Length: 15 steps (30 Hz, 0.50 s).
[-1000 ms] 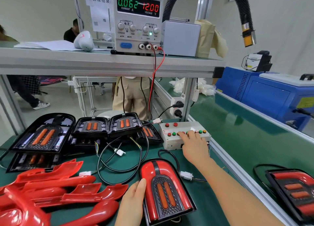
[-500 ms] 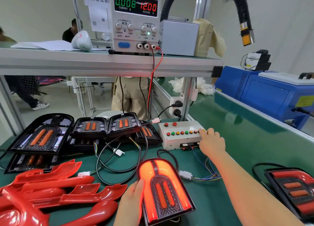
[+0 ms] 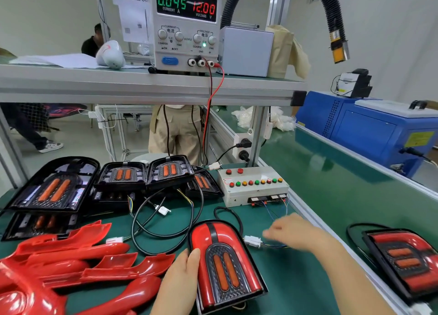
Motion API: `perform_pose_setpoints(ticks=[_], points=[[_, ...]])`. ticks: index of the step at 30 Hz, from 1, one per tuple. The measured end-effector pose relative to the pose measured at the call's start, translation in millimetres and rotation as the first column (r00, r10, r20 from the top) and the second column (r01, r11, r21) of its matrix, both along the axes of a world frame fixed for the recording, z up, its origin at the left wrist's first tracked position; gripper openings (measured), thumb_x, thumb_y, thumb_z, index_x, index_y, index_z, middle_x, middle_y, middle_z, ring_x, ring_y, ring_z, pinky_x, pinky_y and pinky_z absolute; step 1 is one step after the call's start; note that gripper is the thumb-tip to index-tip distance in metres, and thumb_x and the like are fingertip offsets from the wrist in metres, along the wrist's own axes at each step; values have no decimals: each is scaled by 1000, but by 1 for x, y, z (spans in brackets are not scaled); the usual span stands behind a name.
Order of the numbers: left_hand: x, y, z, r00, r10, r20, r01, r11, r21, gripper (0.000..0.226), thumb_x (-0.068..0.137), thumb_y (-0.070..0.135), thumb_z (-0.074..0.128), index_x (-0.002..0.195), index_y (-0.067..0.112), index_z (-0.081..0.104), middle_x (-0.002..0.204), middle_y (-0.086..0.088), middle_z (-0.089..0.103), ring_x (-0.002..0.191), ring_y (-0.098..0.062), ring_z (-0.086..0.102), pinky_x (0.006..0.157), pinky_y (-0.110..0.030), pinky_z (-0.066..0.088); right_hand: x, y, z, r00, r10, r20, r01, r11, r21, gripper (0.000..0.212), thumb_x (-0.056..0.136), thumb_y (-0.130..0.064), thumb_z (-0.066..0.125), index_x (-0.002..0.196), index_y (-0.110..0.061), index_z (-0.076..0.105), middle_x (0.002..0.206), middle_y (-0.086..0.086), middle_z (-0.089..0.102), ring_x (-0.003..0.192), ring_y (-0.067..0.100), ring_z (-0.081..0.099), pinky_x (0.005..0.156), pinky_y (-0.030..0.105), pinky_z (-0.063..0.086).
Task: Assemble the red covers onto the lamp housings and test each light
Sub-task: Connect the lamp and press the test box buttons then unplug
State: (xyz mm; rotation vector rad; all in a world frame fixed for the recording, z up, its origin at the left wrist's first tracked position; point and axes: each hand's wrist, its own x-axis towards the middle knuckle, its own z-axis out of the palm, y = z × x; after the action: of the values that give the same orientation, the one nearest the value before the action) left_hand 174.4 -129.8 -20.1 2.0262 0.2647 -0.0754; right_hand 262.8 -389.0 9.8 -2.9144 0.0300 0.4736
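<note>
Steadying the covered, unlit tail lamp (image 3: 225,262) at 6 o'clock with a flat left hand (image 3: 180,284), blurred right hand (image 3: 291,234) near its white connector (image 3: 252,240), grip impossible to tell, with one seemingly finished lamp (image 3: 407,260) at 4 o'clock, bare housings (image 3: 123,175) at 10 and red covers (image 3: 71,262) at 8 awaiting assembly.

On the upper shelf (image 3: 142,87) a grey metal box (image 3: 246,51) stands just beside a brown paper bag (image 3: 283,51), and a white handheld scanner (image 3: 110,54) lies on loose sheets of paper (image 3: 47,60). A black corrugated hose (image 3: 331,11) hangs down at the right, above a blue machine (image 3: 369,129) with a small printer (image 3: 354,82) on top. Behind the bench (image 3: 296,291), a person in beige trousers (image 3: 175,129) stands, and white plastic bags (image 3: 246,116) lie farther back.
</note>
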Motion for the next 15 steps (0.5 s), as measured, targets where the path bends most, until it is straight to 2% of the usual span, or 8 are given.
perform_pose_setpoints(ticks=[2,4,6,8,10,11,13,15], points=[[-1,1,3,999,-32,-2,32,994,105,45,102,43,29,138,22,45,138,0,52,113,-12,48,103,-29,32,-24,3,-9,997,73,-1,-73,995,-63,31,83,-62,50,94,-38,64,102,-7,58,115,18,40,91,37,35],[-1,1,5,999,-44,-5,44,963,266,49,102,44,27,145,22,34,138,-1,53,114,-14,53,101,-29,35,-38,9,-17,987,98,124,-87,992,-94,35,84,-62,54,110,-41,64,104,-15,61,116,14,37,99,37,29],[0,2,5,999,-35,9,26,865,500,55,100,48,25,150,25,22,138,1,48,119,-15,52,96,-28,40,-44,14,-22,967,86,241,-70,995,-72,32,88,-58,54,112,-41,65,106,-19,63,116,12,38,104,34,24],[2,-1,15,993,-67,97,-16,743,669,55,97,52,31,147,29,29,130,5,43,115,-12,48,92,-24,41,-47,13,-25,940,57,335,-41,998,-55,25,92,-52,51,107,-39,66,104,-20,63,115,10,39,106,32,22],[10,-17,29,943,-199,268,-62,684,727,47,94,51,42,137,32,46,121,8,47,110,-12,45,90,-26,40,-49,11,-27,902,15,432,-14,1000,-4,20,95,-46,50,101,-36,67,99,-21,61,115,8,40,109,32,20],[18,-27,35,905,-306,297,-23,660,751,41,94,49,44,131,34,52,121,10,48,112,-13,43,91,-28,39,-50,11,-27,879,-10,476,-4,1000,28,18,95,-43,51,99,-36,67,96,-20,58,116,8,39,110,33,19],[38,-53,42,830,-510,225,119,557,822,38,96,46,42,129,32,53,130,12,49,125,-17,35,99,-32,33,-52,13,-26,830,-36,557,2,998,62,14,95,-38,54,95,-34,68,92,-17,55,116,10,41,112,36,20],[54,-75,47,793,-608,32,276,406,871,37,97,42,43,129,27,53,135,7,51,135,-21,27,106,-36,26,-54,17,-25,786,-44,617,-9,997,82,11,93,-32,60,91,-28,70,88,-13,58,113,15,46,112,41,22]])
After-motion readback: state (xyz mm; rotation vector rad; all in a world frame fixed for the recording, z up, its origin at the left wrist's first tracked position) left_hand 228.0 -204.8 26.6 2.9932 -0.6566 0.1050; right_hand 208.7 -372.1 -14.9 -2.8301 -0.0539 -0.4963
